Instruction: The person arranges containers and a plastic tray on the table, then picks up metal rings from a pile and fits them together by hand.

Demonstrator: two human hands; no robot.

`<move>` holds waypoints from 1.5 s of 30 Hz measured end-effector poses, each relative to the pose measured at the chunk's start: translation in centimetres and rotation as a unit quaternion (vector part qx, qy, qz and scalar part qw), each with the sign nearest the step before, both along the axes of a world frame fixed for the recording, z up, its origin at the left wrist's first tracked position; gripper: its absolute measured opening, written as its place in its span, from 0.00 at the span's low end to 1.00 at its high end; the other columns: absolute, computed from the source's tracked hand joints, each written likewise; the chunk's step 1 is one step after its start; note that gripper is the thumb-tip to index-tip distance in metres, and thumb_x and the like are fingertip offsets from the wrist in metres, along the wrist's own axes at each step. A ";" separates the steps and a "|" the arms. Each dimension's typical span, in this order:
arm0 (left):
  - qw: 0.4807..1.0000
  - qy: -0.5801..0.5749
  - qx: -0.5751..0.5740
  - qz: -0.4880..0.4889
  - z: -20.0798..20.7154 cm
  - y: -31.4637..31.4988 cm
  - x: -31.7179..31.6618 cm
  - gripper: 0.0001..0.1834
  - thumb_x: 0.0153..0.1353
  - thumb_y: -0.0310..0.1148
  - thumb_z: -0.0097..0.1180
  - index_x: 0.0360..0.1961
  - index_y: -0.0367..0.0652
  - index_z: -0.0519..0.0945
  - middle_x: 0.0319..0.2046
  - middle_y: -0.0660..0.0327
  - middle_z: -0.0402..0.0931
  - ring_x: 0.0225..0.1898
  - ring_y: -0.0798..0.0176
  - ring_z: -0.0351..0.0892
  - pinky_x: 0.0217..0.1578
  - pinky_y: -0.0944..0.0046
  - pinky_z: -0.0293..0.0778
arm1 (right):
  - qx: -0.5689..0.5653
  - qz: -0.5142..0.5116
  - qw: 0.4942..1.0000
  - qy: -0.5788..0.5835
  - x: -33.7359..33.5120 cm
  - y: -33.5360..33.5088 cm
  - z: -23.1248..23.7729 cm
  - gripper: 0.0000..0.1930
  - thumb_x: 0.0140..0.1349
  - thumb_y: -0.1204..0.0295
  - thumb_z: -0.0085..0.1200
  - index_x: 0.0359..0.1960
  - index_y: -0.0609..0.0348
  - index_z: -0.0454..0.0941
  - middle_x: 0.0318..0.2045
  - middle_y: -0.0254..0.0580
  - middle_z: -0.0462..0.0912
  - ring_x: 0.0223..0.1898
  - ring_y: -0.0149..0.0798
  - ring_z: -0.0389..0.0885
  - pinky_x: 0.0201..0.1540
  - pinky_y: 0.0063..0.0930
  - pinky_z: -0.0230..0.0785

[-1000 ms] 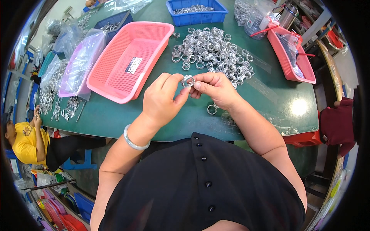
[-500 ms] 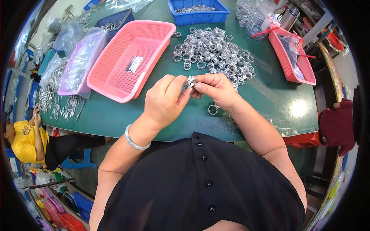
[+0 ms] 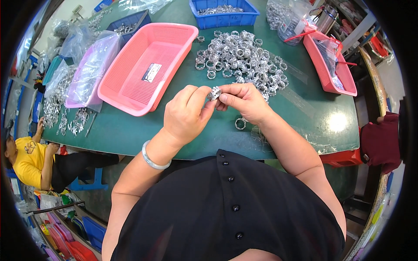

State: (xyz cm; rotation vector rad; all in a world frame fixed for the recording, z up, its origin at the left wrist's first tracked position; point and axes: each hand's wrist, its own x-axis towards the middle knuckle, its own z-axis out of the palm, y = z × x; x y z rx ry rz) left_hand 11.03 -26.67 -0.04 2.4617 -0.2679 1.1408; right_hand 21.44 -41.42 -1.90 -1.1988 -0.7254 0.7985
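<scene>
Between my two hands, over the green table (image 3: 130,132), I hold a silvery metal ring (image 3: 214,93) with an ornate top. My left hand (image 3: 186,114) pinches it from the left with thumb and forefinger. My right hand (image 3: 246,102) grips its other side, thumb and fingertips together, covering part of the band. One loose ring (image 3: 240,124) lies on the table just below my right hand. Beyond my hands spreads a big heap of similar silvery rings (image 3: 244,56).
An open pink basket (image 3: 109,93) with a label inside stands left of my hands. Behind the heap sits a blue bin (image 3: 226,20) of metal pieces. A narrow pink basket (image 3: 322,71) is at the right. A co-worker in yellow (image 3: 30,161) sits far left.
My hands and the ring stay almost in place. At the far left, the co-worker's hands have moved apart, one of them lower and nearer the body.
</scene>
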 end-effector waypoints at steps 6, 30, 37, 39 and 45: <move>0.996 0.040 -0.074 -0.005 0.4 -0.2 -0.2 0.14 0.41 0.23 0.62 0.31 0.38 0.75 0.19 0.61 0.68 0.20 0.66 0.67 0.20 0.68 0.64 | -0.006 0.003 1.000 0.003 0.0 -0.1 0.2 0.10 0.59 0.75 0.50 0.39 0.66 0.76 0.29 0.38 0.80 0.29 0.26 0.76 0.35 0.20 0.70; 0.971 0.177 -0.163 -0.002 -1.8 1.6 -0.7 0.10 0.43 0.26 0.62 0.28 0.37 0.75 0.25 0.61 0.70 0.24 0.67 0.69 0.25 0.70 0.67 | -0.071 -0.098 0.986 -0.114 1.9 -0.5 0.4 0.08 0.58 0.72 0.50 0.35 0.64 0.76 0.27 0.36 0.79 0.30 0.25 0.76 0.35 0.19 0.69; 0.984 0.164 0.071 0.019 -2.7 2.8 -1.3 0.11 0.38 0.28 0.60 0.24 0.40 0.72 0.30 0.59 0.68 0.37 0.56 0.67 0.37 0.57 0.63 | -0.175 -0.196 0.918 -0.296 3.8 -0.4 0.3 0.08 0.54 0.73 0.53 0.34 0.62 0.77 0.28 0.38 0.80 0.30 0.29 0.77 0.35 0.23 0.69; 0.980 0.174 0.091 0.023 -2.5 3.0 -1.6 0.11 0.38 0.29 0.60 0.23 0.40 0.72 0.31 0.59 0.68 0.39 0.56 0.66 0.41 0.56 0.61 | -0.204 -0.193 0.898 -0.339 3.8 0.2 0.1 0.08 0.52 0.73 0.53 0.34 0.60 0.78 0.29 0.39 0.80 0.30 0.33 0.78 0.36 0.26 0.69; 0.971 0.207 0.111 0.047 -2.0 3.0 -2.4 0.15 0.37 0.31 0.60 0.30 0.41 0.75 0.35 0.59 0.69 0.42 0.55 0.67 0.45 0.54 0.59 | -0.237 -0.120 0.694 -0.669 4.1 3.5 -0.2 0.13 0.47 0.73 0.56 0.37 0.55 0.76 0.32 0.39 0.77 0.38 0.42 0.73 0.43 0.36 0.62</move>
